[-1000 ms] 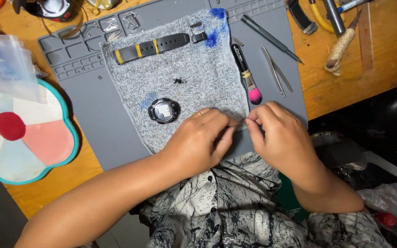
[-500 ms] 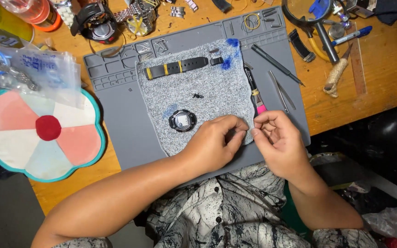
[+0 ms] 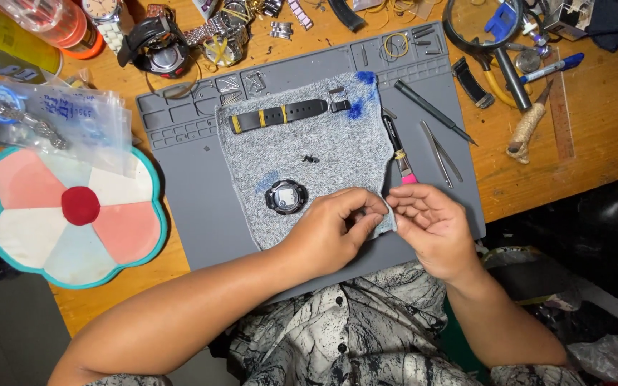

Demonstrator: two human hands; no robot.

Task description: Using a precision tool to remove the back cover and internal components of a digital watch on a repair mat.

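My left hand (image 3: 334,232) and my right hand (image 3: 430,223) meet fingertip to fingertip at the lower right corner of a grey knitted cloth (image 3: 323,143). Both pinch the lifted cloth edge; anything tiny between the fingers is hidden. A round black watch case (image 3: 285,196) lies on the cloth just left of my left hand. A black strap with yellow bands (image 3: 280,114) lies at the cloth's top, with a tiny black part (image 3: 311,159) mid-cloth. A pink-handled tool (image 3: 399,156) lies just above my right hand.
The cloth lies on a grey work mat (image 3: 187,200) with tweezers (image 3: 441,151) and a thin black tool (image 3: 434,112). A flower-shaped pad (image 3: 73,214) and plastic bags (image 3: 51,118) are at left. Watches (image 3: 159,44), a magnifier (image 3: 491,32) and a blue pen (image 3: 552,68) crowd the wooden table's far side.
The head view has tilted, so more of the table's far side shows. Both hands stay pinched together at the cloth's lower right corner, barely moved.
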